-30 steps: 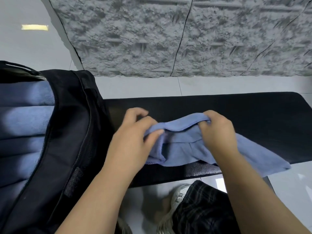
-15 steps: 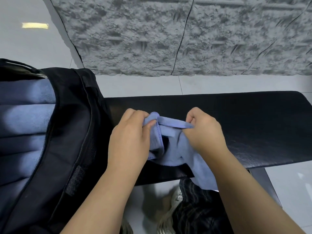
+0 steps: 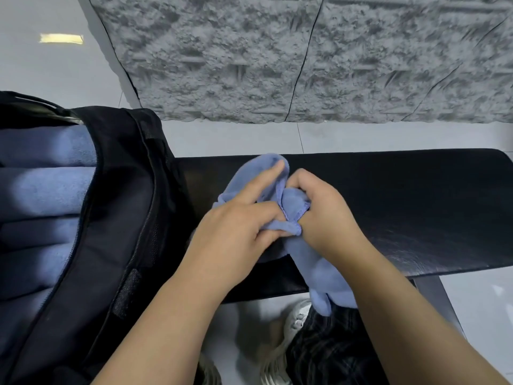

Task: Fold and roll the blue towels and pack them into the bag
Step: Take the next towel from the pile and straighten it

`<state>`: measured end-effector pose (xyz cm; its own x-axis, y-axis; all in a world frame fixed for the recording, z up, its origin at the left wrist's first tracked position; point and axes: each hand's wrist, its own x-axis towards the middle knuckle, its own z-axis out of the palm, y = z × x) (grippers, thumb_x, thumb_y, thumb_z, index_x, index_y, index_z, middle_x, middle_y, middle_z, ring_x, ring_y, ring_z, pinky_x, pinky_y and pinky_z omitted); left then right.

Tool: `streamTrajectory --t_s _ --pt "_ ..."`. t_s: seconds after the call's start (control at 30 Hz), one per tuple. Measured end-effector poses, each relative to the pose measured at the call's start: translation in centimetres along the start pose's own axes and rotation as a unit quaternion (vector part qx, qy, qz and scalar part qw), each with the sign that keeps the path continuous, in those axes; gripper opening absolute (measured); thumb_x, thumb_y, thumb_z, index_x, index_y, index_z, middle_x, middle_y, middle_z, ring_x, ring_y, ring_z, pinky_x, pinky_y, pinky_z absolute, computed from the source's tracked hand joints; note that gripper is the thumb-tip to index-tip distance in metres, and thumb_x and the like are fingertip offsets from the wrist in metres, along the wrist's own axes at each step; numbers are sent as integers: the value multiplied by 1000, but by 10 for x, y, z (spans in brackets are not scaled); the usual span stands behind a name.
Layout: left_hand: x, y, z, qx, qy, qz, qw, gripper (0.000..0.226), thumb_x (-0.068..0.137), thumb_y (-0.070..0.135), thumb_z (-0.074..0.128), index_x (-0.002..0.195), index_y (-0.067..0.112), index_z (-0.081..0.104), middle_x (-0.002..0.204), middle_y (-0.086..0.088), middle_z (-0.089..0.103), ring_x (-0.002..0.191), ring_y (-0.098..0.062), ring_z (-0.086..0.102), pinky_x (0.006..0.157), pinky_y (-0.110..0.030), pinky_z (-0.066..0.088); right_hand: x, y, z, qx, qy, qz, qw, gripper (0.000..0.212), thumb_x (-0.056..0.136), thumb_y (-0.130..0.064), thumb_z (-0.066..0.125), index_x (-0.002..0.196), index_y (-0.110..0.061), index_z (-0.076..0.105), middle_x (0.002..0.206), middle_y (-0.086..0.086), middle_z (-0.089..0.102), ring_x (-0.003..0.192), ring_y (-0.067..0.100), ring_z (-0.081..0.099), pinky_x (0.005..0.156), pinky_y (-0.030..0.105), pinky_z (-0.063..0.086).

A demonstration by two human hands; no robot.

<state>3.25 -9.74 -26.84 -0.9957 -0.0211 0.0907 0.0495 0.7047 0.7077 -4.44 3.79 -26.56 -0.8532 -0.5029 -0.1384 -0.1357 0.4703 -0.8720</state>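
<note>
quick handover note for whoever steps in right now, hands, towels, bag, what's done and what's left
Left hand: grips the blue towel, one finger straight along it.
Right hand: grips the same towel.
The towel is bunched over the black bench, its tail hanging off the near edge.
Done: rolled towels sit in the open black bag, left.
Left: fold, roll and pack this one.

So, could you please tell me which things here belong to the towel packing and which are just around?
Job: blue towel gripped by left hand and right hand; black bag; rolled towels inside it.
Around: black bench; textured grey wall panel; white shoe.
</note>
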Motion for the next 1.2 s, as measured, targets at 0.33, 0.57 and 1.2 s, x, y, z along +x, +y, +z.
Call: streamTrajectory --t_s 0.33,0.57,1.2 --pt "3 -2 -12 -2 243 -46 969 13 86 28 57 79 19 63 82 15 46 76 0 46 67 -6 34 6 0 -29 -198 159 7 967 17 76 -2 53 73 -19 50 54 -5 44 58 17 42 55 29 35" --pt "-2 -22 -25 25 304 -131 943 12 90 18 60 83 9 59 94 7 46 80 1 41 63 -8 32 7 7 -46 -221 262 94 935 10 80 -16 60 85 -14 51 71 6 57 72 29 53 70 42 48" --pt "0 -8 -6 -61 61 5 996 26 81 50 45 99 36 58 104 26 53 96 5 54 78 -16 43 0 -18 -12 143 -93 49 984 17 87 -5 64 94 -18 71 89 -2 73 88 10 69 81 24 55"
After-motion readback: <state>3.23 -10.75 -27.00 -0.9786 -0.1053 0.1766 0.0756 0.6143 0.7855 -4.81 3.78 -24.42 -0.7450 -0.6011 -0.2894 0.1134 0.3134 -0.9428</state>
